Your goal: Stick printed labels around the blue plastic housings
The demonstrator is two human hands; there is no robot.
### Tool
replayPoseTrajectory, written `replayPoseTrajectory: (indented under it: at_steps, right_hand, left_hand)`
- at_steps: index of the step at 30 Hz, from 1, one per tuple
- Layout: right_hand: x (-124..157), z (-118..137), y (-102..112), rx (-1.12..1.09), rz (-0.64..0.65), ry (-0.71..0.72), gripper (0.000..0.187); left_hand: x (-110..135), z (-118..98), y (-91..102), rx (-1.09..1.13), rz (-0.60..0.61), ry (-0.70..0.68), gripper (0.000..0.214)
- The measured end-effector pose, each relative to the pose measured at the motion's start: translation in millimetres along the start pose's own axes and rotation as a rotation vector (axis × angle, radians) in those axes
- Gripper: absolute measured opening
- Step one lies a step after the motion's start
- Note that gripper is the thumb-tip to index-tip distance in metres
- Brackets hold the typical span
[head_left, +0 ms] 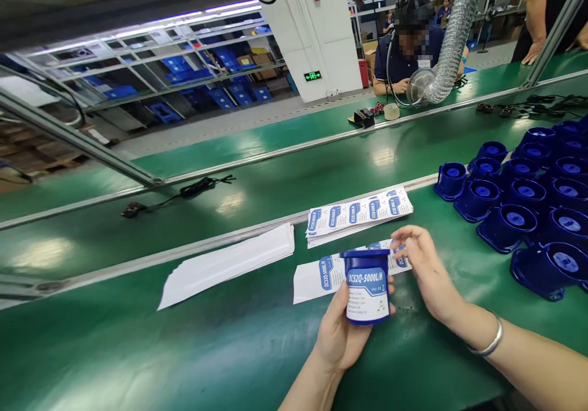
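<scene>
Cradling the blue housing (368, 287) above the counter (239, 350) in my left hand (339, 331) | right hand (425, 270) at its 3 o'clock, seemingly empty, loosely curled | likely light, stiff, slick plastic | best held round the sides, under the flange (365, 253), clear of the label (362, 304)
</scene>
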State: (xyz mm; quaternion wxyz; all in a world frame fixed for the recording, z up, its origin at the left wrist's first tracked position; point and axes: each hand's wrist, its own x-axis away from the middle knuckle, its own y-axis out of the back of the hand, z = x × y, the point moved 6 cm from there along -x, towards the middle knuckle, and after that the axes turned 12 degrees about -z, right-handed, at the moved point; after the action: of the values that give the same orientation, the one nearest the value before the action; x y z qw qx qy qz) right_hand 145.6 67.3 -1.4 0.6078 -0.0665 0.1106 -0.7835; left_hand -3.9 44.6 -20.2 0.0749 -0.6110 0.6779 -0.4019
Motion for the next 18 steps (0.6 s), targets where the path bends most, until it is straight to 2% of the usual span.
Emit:
replayPoseTrajectory:
  at_steps: [2, 6, 9, 13, 18]
  right_hand:
    - [-6, 13, 5, 0.022, 0.033, 0.106, 0.045]
    - [-2, 20, -6, 0.138, 0.361, 0.122, 0.051]
    - [6, 22, -10, 0.226, 0.481, 0.177, 0.056]
    - [14, 28, -8, 0.218, 0.446, 0.293, 0.054]
    - [18, 27, -6, 0.253, 0.365, 0.373, 0.048]
  left_hand:
    - [-1, 6, -4.3, -0.013, 0.031, 0.08, 0.048]
    - [1, 21, -11.2, -0.069, 0.063, 0.259, 0.055]
    - [3, 23, -14.2, -0.101, 0.074, 0.331, 0.056]
    - [7, 18, -19.4, -0.136, 0.13, 0.305, 0.049]
    - [5, 14, -17.6, -0.225, 0.127, 0.216, 0.041]
